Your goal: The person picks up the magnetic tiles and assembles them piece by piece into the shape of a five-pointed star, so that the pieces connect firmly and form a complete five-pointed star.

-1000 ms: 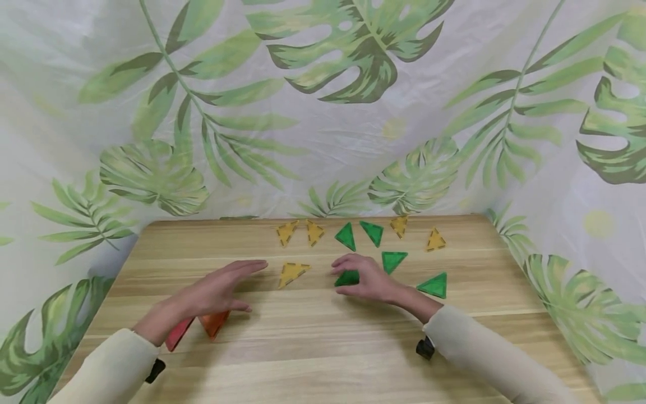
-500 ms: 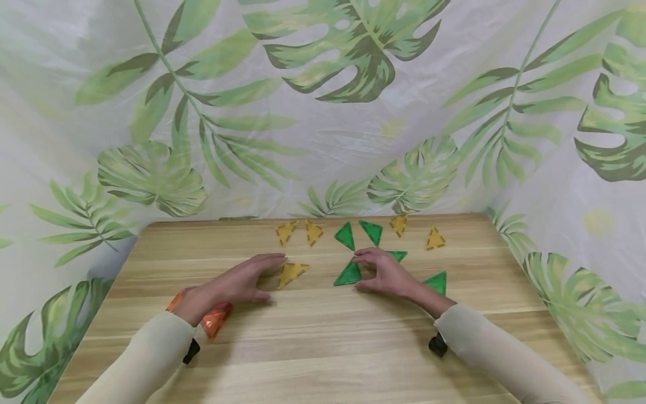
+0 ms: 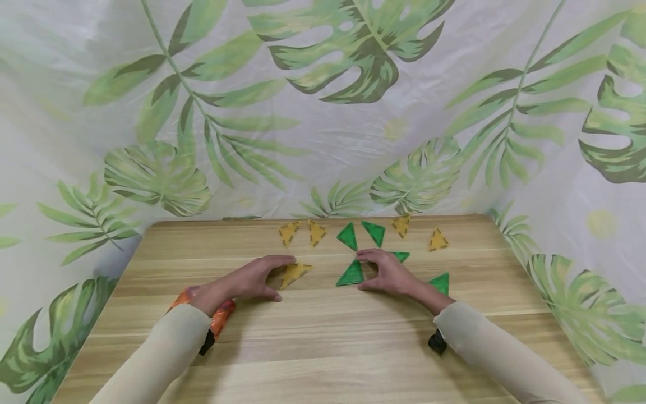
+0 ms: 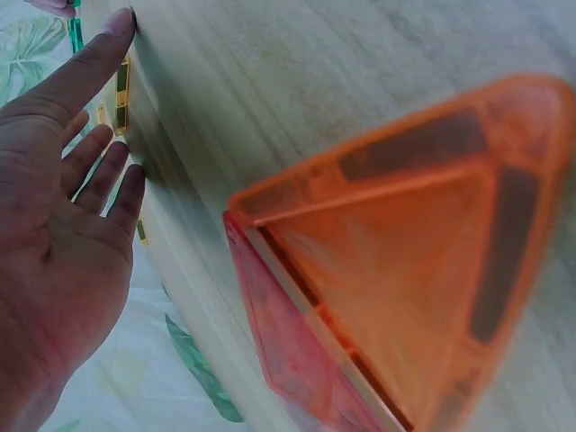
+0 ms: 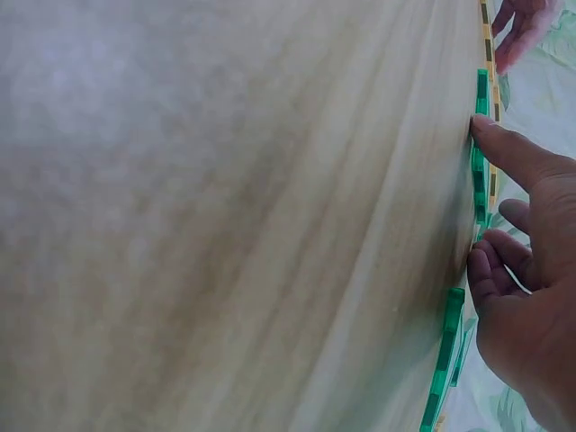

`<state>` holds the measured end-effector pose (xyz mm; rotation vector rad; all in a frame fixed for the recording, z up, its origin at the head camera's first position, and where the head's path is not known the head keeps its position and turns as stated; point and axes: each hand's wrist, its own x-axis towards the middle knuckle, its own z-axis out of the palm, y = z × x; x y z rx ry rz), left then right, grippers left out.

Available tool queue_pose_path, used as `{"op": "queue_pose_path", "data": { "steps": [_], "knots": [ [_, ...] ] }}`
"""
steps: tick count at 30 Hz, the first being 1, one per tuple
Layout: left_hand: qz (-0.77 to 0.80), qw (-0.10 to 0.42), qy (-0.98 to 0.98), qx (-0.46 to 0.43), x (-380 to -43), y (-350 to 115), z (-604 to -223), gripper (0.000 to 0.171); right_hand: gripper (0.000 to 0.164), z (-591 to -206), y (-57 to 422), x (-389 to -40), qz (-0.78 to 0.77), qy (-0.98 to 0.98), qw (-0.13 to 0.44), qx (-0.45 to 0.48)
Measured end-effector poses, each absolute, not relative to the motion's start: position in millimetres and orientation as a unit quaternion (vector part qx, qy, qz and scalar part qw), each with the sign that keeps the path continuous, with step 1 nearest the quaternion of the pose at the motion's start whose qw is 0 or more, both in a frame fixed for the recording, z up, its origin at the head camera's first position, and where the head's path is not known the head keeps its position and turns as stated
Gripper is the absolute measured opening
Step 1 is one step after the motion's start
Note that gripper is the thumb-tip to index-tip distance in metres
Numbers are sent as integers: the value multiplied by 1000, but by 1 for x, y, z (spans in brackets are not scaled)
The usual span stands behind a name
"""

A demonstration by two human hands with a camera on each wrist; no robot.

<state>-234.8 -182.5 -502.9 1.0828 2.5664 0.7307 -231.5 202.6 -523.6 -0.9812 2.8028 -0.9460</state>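
My left hand [image 3: 250,279] is beside a yellow triangular magnetic tile [image 3: 294,274], index finger near its upper left corner and thumb below it. Its fingers look relaxed in the left wrist view and hold nothing. Toward the middle, my right hand [image 3: 386,272] pinches a green triangular magnetic tile [image 3: 349,274] flat on the table, index finger at its top corner and thumb at its lower right corner. Under my left forearm, an orange triangular tile [image 4: 387,252] leans against a pinkish red tile [image 4: 288,333].
Along the wooden table's [image 3: 313,348] far edge lie several yellow tiles [image 3: 317,232] and two green tiles [image 3: 347,235]. One green tile [image 3: 402,256] is partly behind my right hand, another [image 3: 441,282] beside my right forearm. A leaf-print cloth [image 3: 323,140] hangs behind.
My left hand has moved right and slightly away from me, from above the orange and red tiles to the yellow tile. My right hand has shifted right, uncovering the green tile.
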Motion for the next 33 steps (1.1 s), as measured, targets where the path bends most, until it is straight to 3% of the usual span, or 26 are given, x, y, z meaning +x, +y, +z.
{"op": "queue_pose_path", "data": {
  "steps": [8,20,33],
  "knots": [
    [253,134,875,391,-241,-178,-502,77,64,-525,203,-237,-307,892,16,-332],
    [248,137,882,377,-242,-177,-501,72,59,-527,203,-239,-314,889,28,-331],
    [232,79,892,379,-235,-181,-502,70,59,-528,202,-237,-330,879,15,-344]
  ]
}}
